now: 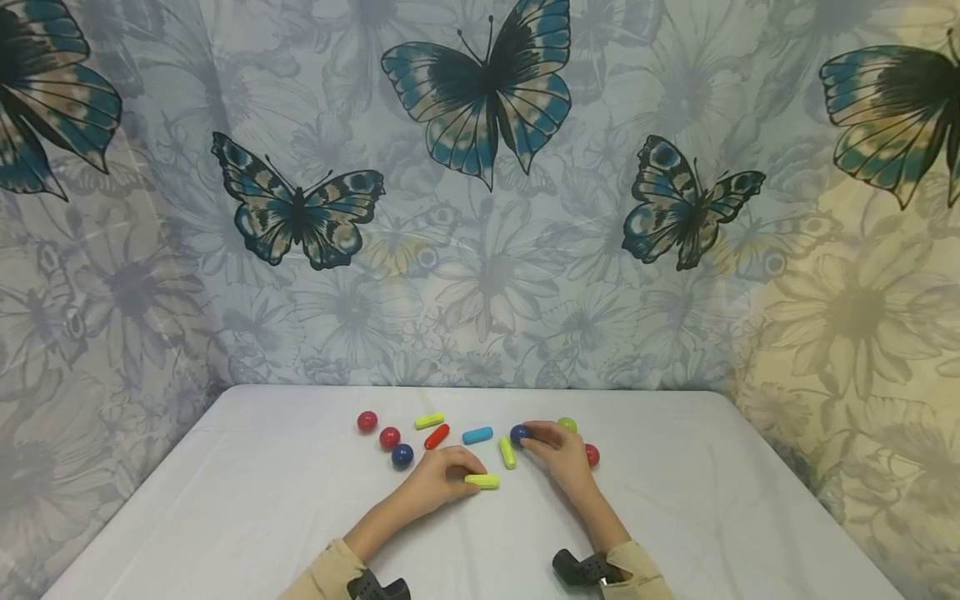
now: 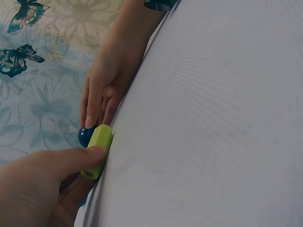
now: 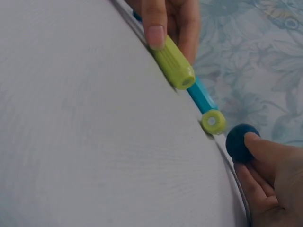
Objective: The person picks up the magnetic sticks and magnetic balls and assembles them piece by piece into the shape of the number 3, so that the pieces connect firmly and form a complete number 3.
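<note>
Head: left hand, fingers pinching a yellow stick; long axis crosswise, free end toward the right hand, which reaches in back upward, fingers gripping a blue ball at the tips. Left wrist: stick steeply tilted, jutting above and below the fingers. Right wrist: stick slants down out of left fingers; ball ahead of right palm.

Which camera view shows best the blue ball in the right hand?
The right wrist view: the blue ball appears largest there. The head view shows it small; in the left wrist view, a yellow-green stick partly hides it.
</note>
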### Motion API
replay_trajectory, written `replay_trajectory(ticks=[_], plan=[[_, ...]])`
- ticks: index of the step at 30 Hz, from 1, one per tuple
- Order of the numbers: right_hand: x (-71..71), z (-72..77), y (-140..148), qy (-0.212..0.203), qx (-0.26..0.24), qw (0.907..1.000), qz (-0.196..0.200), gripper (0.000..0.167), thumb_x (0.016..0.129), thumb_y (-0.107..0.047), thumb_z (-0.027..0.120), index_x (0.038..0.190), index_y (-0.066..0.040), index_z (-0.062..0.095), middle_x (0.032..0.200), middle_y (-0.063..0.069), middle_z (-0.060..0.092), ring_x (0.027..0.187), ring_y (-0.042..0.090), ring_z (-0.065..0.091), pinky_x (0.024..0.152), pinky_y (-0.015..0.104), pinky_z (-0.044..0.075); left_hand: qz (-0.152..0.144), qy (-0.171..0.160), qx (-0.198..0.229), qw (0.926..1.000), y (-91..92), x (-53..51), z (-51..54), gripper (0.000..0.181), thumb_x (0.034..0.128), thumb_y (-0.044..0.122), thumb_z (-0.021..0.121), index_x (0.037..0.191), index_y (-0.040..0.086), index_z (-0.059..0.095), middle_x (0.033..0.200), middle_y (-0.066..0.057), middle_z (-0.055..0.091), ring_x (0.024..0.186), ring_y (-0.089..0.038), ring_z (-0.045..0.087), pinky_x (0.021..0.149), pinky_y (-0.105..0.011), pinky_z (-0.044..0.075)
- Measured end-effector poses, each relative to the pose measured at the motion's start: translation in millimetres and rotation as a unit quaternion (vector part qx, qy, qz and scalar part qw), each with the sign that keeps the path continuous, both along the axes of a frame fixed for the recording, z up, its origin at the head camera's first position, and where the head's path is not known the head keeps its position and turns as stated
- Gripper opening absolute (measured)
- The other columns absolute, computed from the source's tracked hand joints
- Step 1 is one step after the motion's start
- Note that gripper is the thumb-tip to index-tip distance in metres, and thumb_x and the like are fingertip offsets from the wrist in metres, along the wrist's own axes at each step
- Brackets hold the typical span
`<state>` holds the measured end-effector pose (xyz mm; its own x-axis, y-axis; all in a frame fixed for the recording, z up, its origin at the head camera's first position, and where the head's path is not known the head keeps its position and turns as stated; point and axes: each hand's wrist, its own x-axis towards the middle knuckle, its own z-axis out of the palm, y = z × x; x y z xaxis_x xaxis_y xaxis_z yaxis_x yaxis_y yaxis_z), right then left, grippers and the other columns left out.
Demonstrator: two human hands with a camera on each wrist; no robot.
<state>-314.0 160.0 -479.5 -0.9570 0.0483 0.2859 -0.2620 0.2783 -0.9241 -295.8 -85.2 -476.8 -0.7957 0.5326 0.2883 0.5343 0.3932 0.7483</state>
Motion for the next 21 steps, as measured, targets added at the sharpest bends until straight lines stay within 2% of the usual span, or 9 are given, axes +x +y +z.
replay_trajectory(ticks=[6, 10, 18, 21], plan=[[1.1, 6.2, 5, -0.043, -0.001, 0.9991, 0.006, 0.034, 0.082, -0.009, 0.077, 0.115, -0.005, 0.069, 0.119, 0.015, 0.070, 0.113, 0.028, 0.067, 0.093, 0.026, 0.055, 0.001, -0.015, 0.006, 0.9999, -0.3, -1.1, -1.8, 0.024, 0.0800, 0.013, 0.078, 0.102, 0.021, 0.073, 0.102, 0.006, 0.072, 0.098, -0.001, 0.064, 0.091, -0.019, 0.053], [1.2, 10.8, 10, -0.062, -0.001, 0.9976, 0.031, 0.035, 0.081, -0.012, 0.078, 0.115, -0.007, 0.069, 0.119, 0.013, 0.070, 0.112, 0.025, 0.067, 0.092, 0.026, 0.055, 0.000, -0.019, 0.011, 0.9998, -0.2, -2.1, -3.1, 0.024, 0.0798, 0.012, 0.078, 0.102, 0.021, 0.073, 0.103, 0.006, 0.072, 0.098, -0.001, 0.064, 0.091, -0.019, 0.053], [3.0, 15.1, 26, -0.119, 0.022, 0.9898, 0.076, 0.040, 0.081, -0.033, 0.078, 0.117, -0.019, 0.069, 0.121, 0.001, 0.070, 0.119, 0.019, 0.062, 0.107, 0.041, 0.046, -0.001, -0.012, 0.015, 0.9998, -0.3, -2.8, -3.3, 0.023, 0.0798, 0.012, 0.078, 0.101, 0.020, 0.074, 0.101, 0.005, 0.073, 0.099, -0.006, 0.066, 0.091, -0.019, 0.053], [2.8, 16.3, 31, -0.119, 0.040, 0.9863, 0.107, 0.039, 0.082, -0.034, 0.077, 0.117, -0.018, 0.070, 0.120, 0.001, 0.071, 0.119, 0.018, 0.060, 0.107, 0.043, 0.044, 0.001, -0.016, 0.017, 0.9997, 0.0, -2.1, -3.1, 0.022, 0.0796, 0.012, 0.079, 0.100, 0.020, 0.074, 0.101, 0.004, 0.073, 0.100, -0.010, 0.066, 0.091, -0.020, 0.053]])
